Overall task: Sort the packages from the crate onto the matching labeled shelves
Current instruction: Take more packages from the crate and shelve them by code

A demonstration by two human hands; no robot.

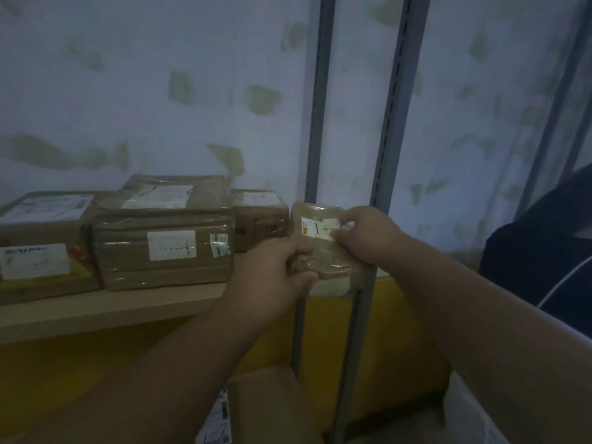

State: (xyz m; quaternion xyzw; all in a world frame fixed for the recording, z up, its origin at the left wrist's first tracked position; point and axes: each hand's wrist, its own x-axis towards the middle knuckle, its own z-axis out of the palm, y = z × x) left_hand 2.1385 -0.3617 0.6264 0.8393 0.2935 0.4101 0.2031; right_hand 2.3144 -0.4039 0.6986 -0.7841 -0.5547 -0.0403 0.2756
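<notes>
Brown taped package [320,248] sits upright between your hands at the shelf [105,310] end; left hand [272,274] grips its lower corner, right hand [368,235] pinches the top edge

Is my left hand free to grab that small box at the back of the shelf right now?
Probably not yet. Your left hand is gripping the taped package together with your right hand. The small box sits close behind with nothing in front, so the way looks open once you let go.
</notes>
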